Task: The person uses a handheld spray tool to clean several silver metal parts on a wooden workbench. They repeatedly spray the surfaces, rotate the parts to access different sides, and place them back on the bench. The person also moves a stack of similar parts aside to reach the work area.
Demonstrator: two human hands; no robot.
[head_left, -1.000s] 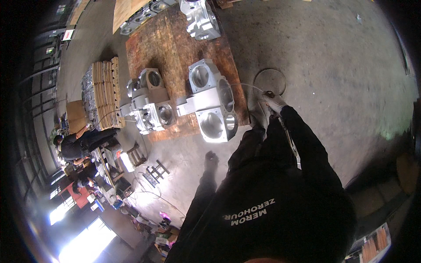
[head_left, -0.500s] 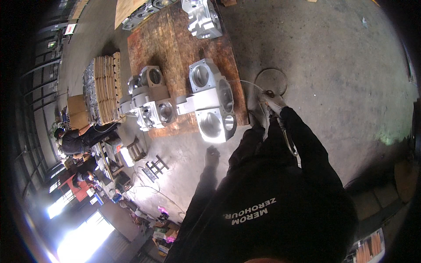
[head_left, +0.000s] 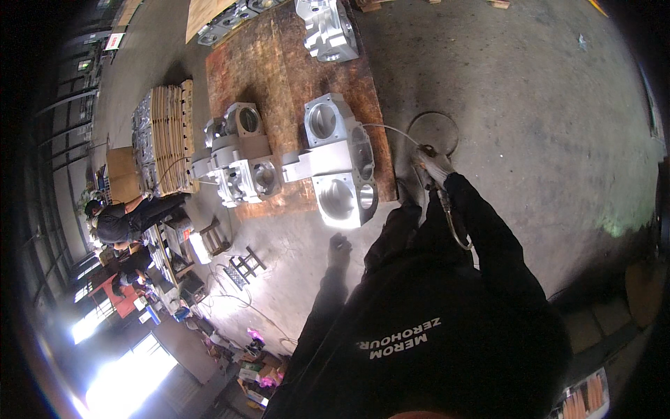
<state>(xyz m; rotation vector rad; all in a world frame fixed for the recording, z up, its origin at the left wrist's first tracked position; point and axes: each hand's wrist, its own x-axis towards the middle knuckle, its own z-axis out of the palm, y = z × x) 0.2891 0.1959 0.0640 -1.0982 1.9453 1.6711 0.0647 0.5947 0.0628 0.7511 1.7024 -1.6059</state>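
"Fingers of the right hand are gripping a slim tool out past the right edge of the bench. Why so far off?"

"Probably because its thin tube is doing the reaching: it's crossing that edge toward the big casting. Whether the tip is touching metal, I can't tell."

"And the casting's place?"

"It's sitting at the bench's near right corner, its round openings facing different ways. I'd guess the corner is giving access from two sides. Meanwhile a hose is trailing beside the forearm, likely leaving the wrist free."

"What's the left hand doing?"

"It's hanging just off the near edge, nothing showing in it. Its fingers are looking curled, but I can't tell how tightly."

"And farther out?"

"A second casting is standing by the left edge, and a third casting is sitting farther along the right edge; such spacing is presumably leaving room around each. Beyond the left edge, a stack of boards is standing, well apart."
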